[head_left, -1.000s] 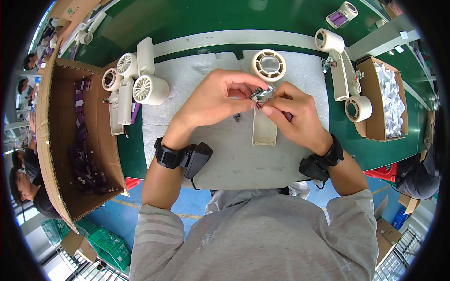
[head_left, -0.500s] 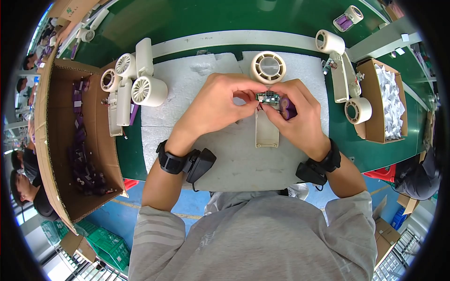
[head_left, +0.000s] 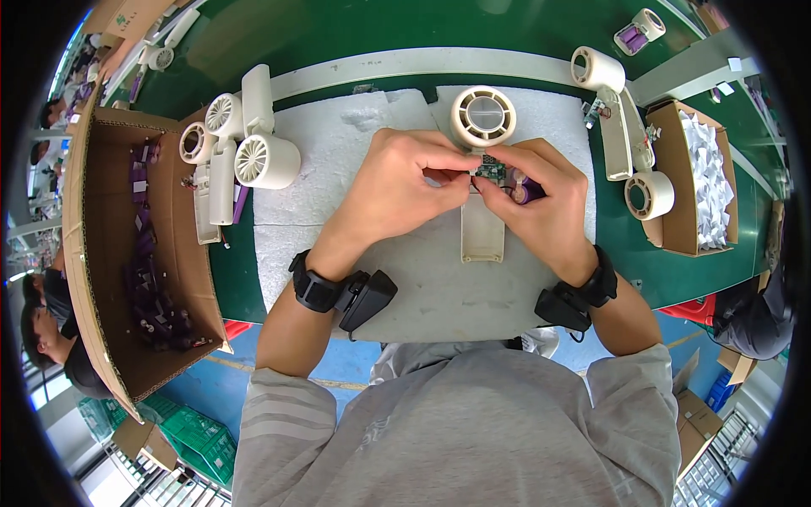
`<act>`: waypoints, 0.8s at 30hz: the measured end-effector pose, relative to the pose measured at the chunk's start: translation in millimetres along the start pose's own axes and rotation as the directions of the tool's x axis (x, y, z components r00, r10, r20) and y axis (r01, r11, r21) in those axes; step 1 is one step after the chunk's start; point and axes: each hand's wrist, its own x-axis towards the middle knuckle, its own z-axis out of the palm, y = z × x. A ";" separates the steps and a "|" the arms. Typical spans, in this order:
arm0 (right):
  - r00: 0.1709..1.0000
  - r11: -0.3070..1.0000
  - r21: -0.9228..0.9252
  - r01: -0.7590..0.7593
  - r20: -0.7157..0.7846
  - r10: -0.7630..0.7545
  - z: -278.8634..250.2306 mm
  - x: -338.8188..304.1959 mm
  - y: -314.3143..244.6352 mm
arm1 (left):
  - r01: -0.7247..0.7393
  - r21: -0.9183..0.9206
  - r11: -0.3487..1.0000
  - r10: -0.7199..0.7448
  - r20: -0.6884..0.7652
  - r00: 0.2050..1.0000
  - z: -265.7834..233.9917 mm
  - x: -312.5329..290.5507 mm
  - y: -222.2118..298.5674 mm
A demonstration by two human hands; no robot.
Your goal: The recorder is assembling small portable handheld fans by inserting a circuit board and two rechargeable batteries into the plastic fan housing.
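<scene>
A cream handheld fan casing lies in front of me, its round fan head [head_left: 483,117] at the far end and its open handle shell [head_left: 482,235] toward me. Over the handle's upper part, a small green circuit board [head_left: 491,169] is held between my hands. My left hand [head_left: 404,179] is closed, thumb and index fingertips pinching at the board's left edge. My right hand [head_left: 542,196] is closed too, gripping the board's right side. Purple battery cells [head_left: 530,188] sit under its curled fingers, partly hidden. Dark wires show near my right thumb.
A foam sheet [head_left: 321,152] and a grey mat [head_left: 405,279] lie under the work. Left are fan casings [head_left: 266,162] and a cardboard box [head_left: 182,279] of purple battery packs. Right are more casings [head_left: 649,196] and a box of white pieces [head_left: 703,182].
My left fingertips have shifted slightly right, covering more of the board's left edge. The board appears turned a little, and my right hand has moved slightly right.
</scene>
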 end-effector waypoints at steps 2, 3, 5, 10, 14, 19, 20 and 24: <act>1.000 1.000 0.012 -0.014 -0.001 0.014 0.6 -0.1 1.1 | 0.016 -0.010 1.000 -0.016 -0.001 1.000 0.5 -0.1 0.0; 1.000 1.000 0.011 -0.005 -0.006 0.005 0.8 -0.1 2.0 | 0.024 -0.010 1.000 -0.024 0.000 1.000 0.7 0.5 0.9; 1.000 1.000 0.009 0.016 -0.018 -0.016 1.0 0.0 3.3 | 0.039 -0.010 0.999 -0.039 0.001 0.999 0.8 1.2 2.4; 1.000 1.000 0.016 0.006 -0.009 -0.006 0.3 -0.3 2.7 | 0.034 -0.016 0.999 -0.034 0.012 0.999 0.5 0.3 0.0; 0.998 0.998 0.037 -0.048 0.042 0.047 -3.7 0.7 -1.6 | 0.108 -0.128 0.986 -0.103 0.050 0.993 -4.7 1.0 -2.9; 0.994 0.998 0.024 -0.053 0.098 0.051 -8.9 -2.3 -5.1 | 0.158 -0.215 0.964 -0.115 0.201 0.973 -12.6 2.3 -6.0; 0.994 0.999 0.007 -0.032 0.106 0.031 -9.3 -3.1 -4.2 | 0.206 -0.218 0.954 -0.148 0.254 0.956 -13.2 2.1 -6.0; 0.992 1.000 -0.013 0.024 0.127 -0.022 -9.0 -3.9 0.5 | 0.297 -0.186 0.937 -0.220 0.349 0.911 -16.1 3.5 -2.6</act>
